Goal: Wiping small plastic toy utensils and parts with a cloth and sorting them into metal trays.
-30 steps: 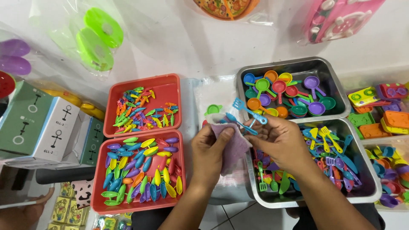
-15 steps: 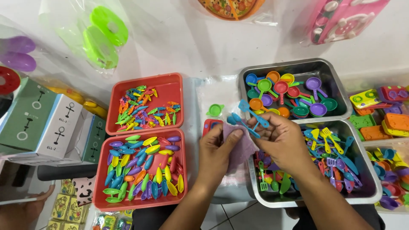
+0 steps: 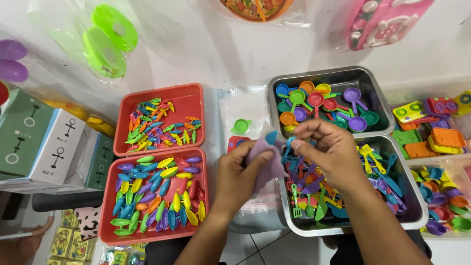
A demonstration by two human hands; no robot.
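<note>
At frame centre your left hand point(image 3: 235, 176) pinches a purple pouch point(image 3: 265, 162); your right hand point(image 3: 326, 149) grips blue utensils point(image 3: 289, 145) at its mouth, not yet fully inside.

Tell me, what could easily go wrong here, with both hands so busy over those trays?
The right hand pinches several small blue utensils at once against the purple piece held by the left hand; one could slip from that grip and drop among the mixed utensils in the lower steel tray. The small green pan and red piece lie loose by the left hand, so a nudge might knock them off.
</note>
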